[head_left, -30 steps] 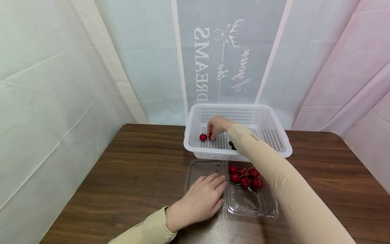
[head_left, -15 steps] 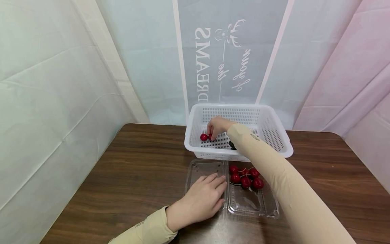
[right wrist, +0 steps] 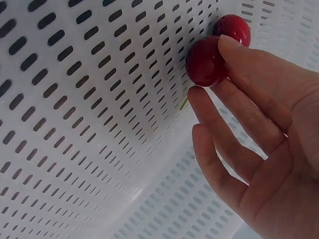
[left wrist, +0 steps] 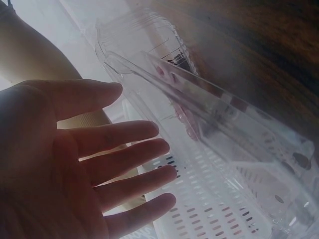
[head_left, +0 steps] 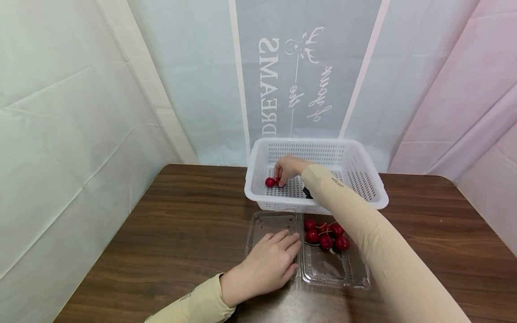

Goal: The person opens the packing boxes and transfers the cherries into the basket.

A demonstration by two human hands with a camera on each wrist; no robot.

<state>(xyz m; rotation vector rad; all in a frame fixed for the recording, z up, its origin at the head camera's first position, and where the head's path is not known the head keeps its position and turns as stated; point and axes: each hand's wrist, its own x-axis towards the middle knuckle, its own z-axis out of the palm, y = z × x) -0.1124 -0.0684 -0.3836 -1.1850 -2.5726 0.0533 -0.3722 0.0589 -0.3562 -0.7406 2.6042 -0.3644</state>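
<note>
While we look from the head view: both hands work over a dark brown wood-grain surface (head_left: 181,224).

Right hand (head_left: 287,168): we see it reached into the white perforated plastic basket (head_left: 363,188), fingertips down at the basket floor. In the right wrist view the fingertips (right wrist: 234,47) touch a glossy red round cherry (right wrist: 205,60). We cannot tell whether the fingers pinch it or only rest against it.

Second cherry (right wrist: 233,29): we find another red cherry just behind the touched one, both lying on the slotted floor near the basket's left wall. In the head view it shows at (head_left: 269,181), just left of the fingers.

Left hand (head_left: 268,264): we see it released and flat, fingers straight and slightly spread, palm pressing on the left half of the clear hinged plastic clamshell box (head_left: 270,222). The left wrist view shows the straight fingers (left wrist: 124,167) beside the transparent box wall (left wrist: 219,124).

Clamshell contents: we count five red cherries (head_left: 325,233) with thin stems, clustered in the far end of the box's right half, just under the right sleeve (head_left: 363,233).

Layout: the box lies touching or just in front of the basket's near wall; we cannot tell which. The basket stands at the far edge of the surface, against a pale printed backdrop sheet (head_left: 299,76).
</note>
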